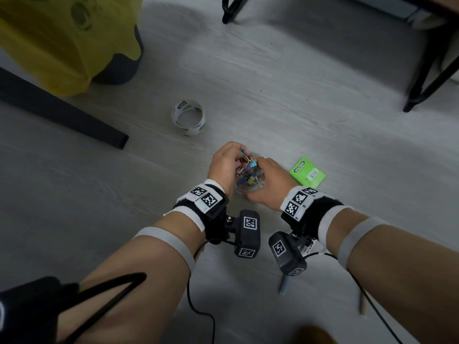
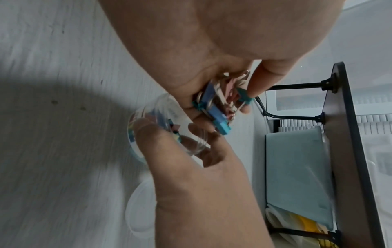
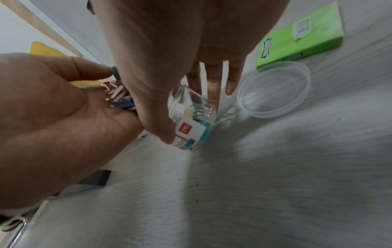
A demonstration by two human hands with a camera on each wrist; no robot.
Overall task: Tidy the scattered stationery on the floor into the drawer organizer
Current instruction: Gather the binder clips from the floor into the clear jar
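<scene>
Binder clips point(image 1: 244, 162), a colourful bunch, sit in the left hand point(image 1: 224, 162) right above a small clear jar point(image 1: 249, 183) at the centre of the head view, on a pale grey wood-grain floor point(image 1: 298, 100). At 11 o'clock from the jar lies a roll of tape point(image 1: 188, 117); at 3 o'clock, just beside the right hand point(image 1: 269, 181), a green box point(image 1: 308, 173). The jar's clear lid point(image 3: 274, 89) lies on the floor touching that box's near edge. A yellow cloth point(image 1: 59, 38) drapes over a dark stool at 10 o'clock, a dark bar slants in from 9 o'clock, and black furniture legs point(image 1: 427, 78) stand at 2 o'clock; open floor stretches between these toward 12 o'clock. The left hand is cupped, fingers and thumb curled around the clips. The right hand grasps the jar, thumb on its labelled side and fingers on the far side, tipping it toward the left hand; a few clips lie inside.
</scene>
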